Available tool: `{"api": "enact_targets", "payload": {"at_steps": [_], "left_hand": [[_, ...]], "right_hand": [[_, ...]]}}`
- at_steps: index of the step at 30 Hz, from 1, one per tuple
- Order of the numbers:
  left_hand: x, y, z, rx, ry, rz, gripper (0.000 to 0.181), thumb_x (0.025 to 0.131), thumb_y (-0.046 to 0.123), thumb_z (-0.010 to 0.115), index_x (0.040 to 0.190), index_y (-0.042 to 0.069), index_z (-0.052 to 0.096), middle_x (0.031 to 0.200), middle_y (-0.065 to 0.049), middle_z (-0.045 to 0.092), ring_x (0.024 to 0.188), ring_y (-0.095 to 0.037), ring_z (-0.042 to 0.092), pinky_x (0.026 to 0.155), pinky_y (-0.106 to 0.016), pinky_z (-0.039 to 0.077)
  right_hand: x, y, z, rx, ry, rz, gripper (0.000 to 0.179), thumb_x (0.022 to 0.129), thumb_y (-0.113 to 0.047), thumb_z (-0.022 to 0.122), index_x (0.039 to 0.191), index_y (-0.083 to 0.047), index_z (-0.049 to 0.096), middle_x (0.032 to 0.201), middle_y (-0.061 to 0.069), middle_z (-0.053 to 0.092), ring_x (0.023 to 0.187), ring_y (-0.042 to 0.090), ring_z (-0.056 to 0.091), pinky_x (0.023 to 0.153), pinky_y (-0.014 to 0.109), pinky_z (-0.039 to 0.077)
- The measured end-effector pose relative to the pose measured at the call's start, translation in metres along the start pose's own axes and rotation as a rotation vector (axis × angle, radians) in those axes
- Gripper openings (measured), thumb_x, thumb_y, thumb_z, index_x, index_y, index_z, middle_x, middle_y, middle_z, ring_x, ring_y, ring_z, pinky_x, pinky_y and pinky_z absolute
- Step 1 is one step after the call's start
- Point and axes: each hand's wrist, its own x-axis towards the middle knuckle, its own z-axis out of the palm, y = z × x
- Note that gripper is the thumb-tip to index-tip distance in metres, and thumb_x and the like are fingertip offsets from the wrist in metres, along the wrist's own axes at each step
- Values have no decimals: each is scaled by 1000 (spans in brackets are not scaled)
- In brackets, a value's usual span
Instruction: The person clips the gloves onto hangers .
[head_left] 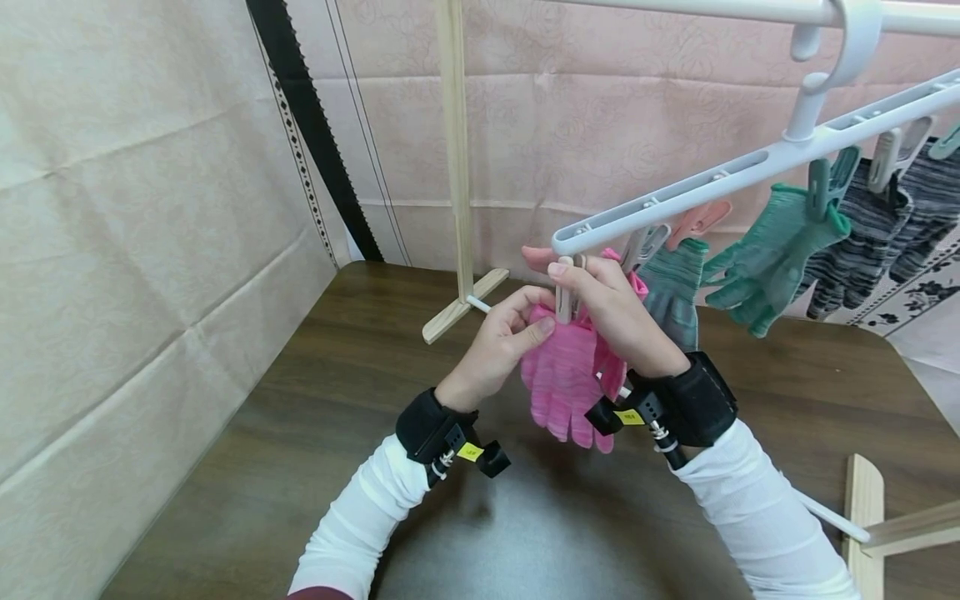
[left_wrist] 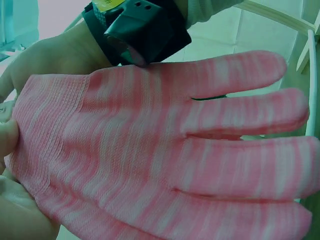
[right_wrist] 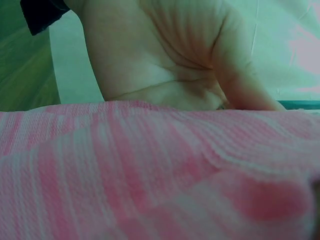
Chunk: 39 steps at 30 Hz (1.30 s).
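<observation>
A pink striped knit glove hangs fingers down below the near end of a pale blue clip hanger. My left hand pinches its cuff, thumb in front; the left wrist view shows the glove spread across. With thumb and fingers, my right hand grips a beige clothes peg at the glove's cuff, under the hanger's end. Whether the peg's jaws bite the cuff, I cannot tell. Behind the right hand, more pink fabric hangs near a grey peg. The right wrist view is mostly filled by pink knit.
Farther along the hanger hang green gloves and dark grey striped gloves, held by pegs. A white rail carries the hanger. Wooden stand feet rest on the brown table, at the back left and right.
</observation>
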Motion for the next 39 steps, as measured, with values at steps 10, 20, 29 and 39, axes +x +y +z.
{"api": "enact_targets", "payload": {"at_steps": [10, 20, 29, 39], "left_hand": [[1, 1, 6, -28, 42, 16, 23, 87, -12, 37, 109, -18, 35, 90, 12, 53, 81, -1, 50, 68, -16, 40], [-2, 1, 14, 18, 170, 63, 20, 86, -10, 43, 105, -17, 41, 90, 5, 53, 81, -3, 51, 68, -15, 42], [-2, 0, 18, 53, 237, 117, 19, 85, -8, 47, 103, -15, 44, 98, -32, 48, 78, -3, 52, 64, -15, 42], [0, 3, 22, 50, 261, 90, 19, 85, -6, 47, 103, -12, 44, 95, -17, 51, 75, -3, 53, 63, -16, 45]], "right_hand": [[-1, 0, 3, 39, -4, 1, 43, 89, -18, 37, 124, 5, 45, 134, 14, 42, 127, 24, 34, 104, 48, 21], [0, 3, 2, 40, 12, -17, 43, 89, -17, 37, 123, 7, 46, 133, 15, 43, 127, 24, 33, 103, 50, 19], [-2, 3, 3, 53, 8, -16, 43, 89, -17, 37, 124, 7, 45, 134, 15, 42, 127, 23, 32, 102, 51, 20], [-4, 2, 2, 50, 4, -4, 42, 90, -17, 37, 124, 6, 45, 134, 13, 42, 125, 21, 32, 100, 49, 25]]}}
